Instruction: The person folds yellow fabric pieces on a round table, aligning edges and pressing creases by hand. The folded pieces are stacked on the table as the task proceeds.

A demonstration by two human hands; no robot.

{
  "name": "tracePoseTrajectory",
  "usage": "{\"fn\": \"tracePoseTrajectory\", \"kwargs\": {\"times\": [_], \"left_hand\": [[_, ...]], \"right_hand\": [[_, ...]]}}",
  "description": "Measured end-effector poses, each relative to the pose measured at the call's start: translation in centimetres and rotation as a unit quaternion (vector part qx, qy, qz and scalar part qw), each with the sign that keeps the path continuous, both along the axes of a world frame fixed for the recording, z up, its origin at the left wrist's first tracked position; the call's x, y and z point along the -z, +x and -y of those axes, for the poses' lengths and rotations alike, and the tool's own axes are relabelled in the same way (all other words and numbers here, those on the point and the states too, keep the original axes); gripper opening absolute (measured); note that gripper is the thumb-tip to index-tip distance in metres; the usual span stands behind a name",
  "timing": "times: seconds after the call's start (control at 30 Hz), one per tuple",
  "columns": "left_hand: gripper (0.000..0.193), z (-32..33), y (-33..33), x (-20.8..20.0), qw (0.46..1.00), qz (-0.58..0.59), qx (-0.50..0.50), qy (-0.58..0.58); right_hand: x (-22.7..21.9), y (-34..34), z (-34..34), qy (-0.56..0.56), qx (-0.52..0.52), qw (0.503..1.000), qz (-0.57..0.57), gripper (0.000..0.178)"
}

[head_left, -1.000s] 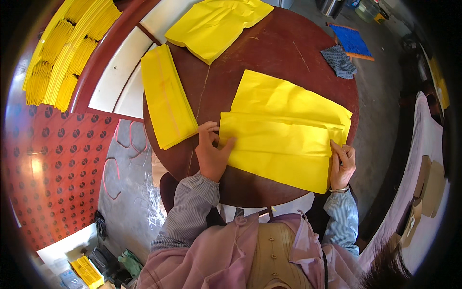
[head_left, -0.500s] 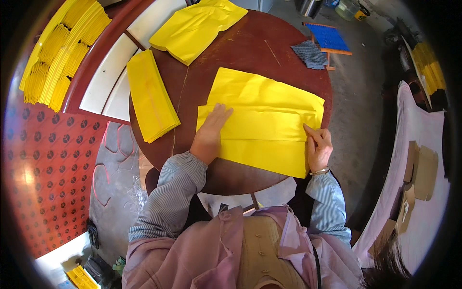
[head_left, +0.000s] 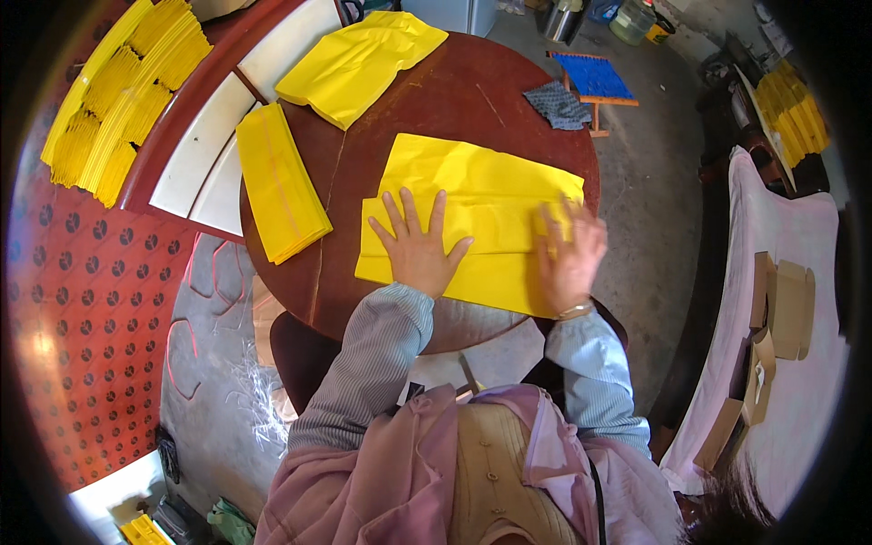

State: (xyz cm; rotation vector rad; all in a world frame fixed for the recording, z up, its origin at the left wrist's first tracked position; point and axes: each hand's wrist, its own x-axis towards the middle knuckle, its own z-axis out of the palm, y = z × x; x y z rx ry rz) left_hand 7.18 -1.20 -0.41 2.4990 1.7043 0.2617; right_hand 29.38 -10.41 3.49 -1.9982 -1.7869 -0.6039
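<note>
A yellow sheet [head_left: 481,173], partly folded with creases running across it, lies before me on the round reddish-brown table [head_left: 454,100]. My left hand [head_left: 421,243] presses on its left half, palm down and fingers spread. Over the right part of the sheet is my right hand [head_left: 572,259], blurred by motion, so its fingers are hard to read and I cannot tell how firmly it touches. A narrow folded yellow stack [head_left: 282,186] rests at the table's left edge. Farther back lies another loose yellow sheet [head_left: 359,64].
Bundled yellow stacks [head_left: 127,100] stand at the far left above a red patterned surface [head_left: 100,327]. A blue-topped folding stool [head_left: 595,77] and a dark cloth [head_left: 557,104] are at the far right of the table. Opened cardboard boxes [head_left: 790,309] lie on a pink-covered surface at right.
My left hand has slid right onto the sheet and spread its fingers. My right hand has left its pinch at the sheet's right edge and moved inward over it. The view has shifted slightly.
</note>
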Motion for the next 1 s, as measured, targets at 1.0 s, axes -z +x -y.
{"fn": "tracePoseTrajectory", "kwargs": {"times": [1.0], "left_hand": [[0.016, -4.9, -4.1, 1.3, 0.934, 0.322, 0.140, 0.068]], "right_hand": [[3.0, -2.9, -4.5, -0.047, -0.142, 0.963, -0.225, 0.025]]}}
